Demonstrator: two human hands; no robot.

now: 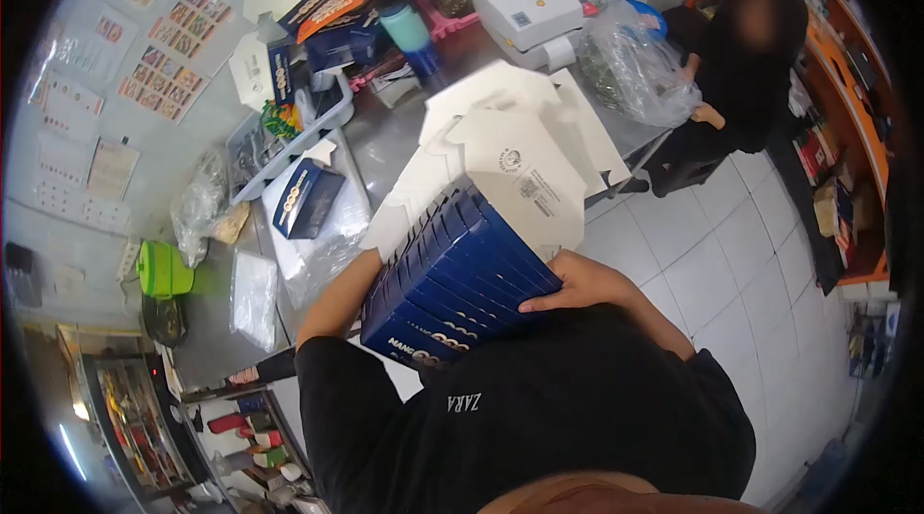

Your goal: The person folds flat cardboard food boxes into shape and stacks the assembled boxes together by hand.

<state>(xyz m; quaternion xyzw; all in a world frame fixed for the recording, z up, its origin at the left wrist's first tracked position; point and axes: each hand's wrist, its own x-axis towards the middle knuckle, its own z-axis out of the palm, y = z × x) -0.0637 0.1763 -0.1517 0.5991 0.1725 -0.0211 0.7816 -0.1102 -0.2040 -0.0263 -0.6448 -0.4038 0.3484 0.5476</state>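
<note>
Against my body I hold a stack of nested dark blue food boxes (462, 273), tilted, their white inner flaps (525, 167) spread open toward the table. My right hand (582, 283) is closed on the near right side of the stack, its thumb lying on the blue cardboard. On the other side, my left forearm (339, 300) reaches behind the stack; the boxes hide that hand's fingers, but it supports that side. One folded blue box (308, 198) sits on a plastic-wrapped pile on the table to the left.
A metal table (414, 129) carries a white label printer (525, 9), a teal-and-blue tumbler (404, 28), a grey plastic basket (294, 148) and a green container (166, 269). At right, a seated person (746, 62) touches a clear plastic bag (635, 62) beside orange shelves (857, 119).
</note>
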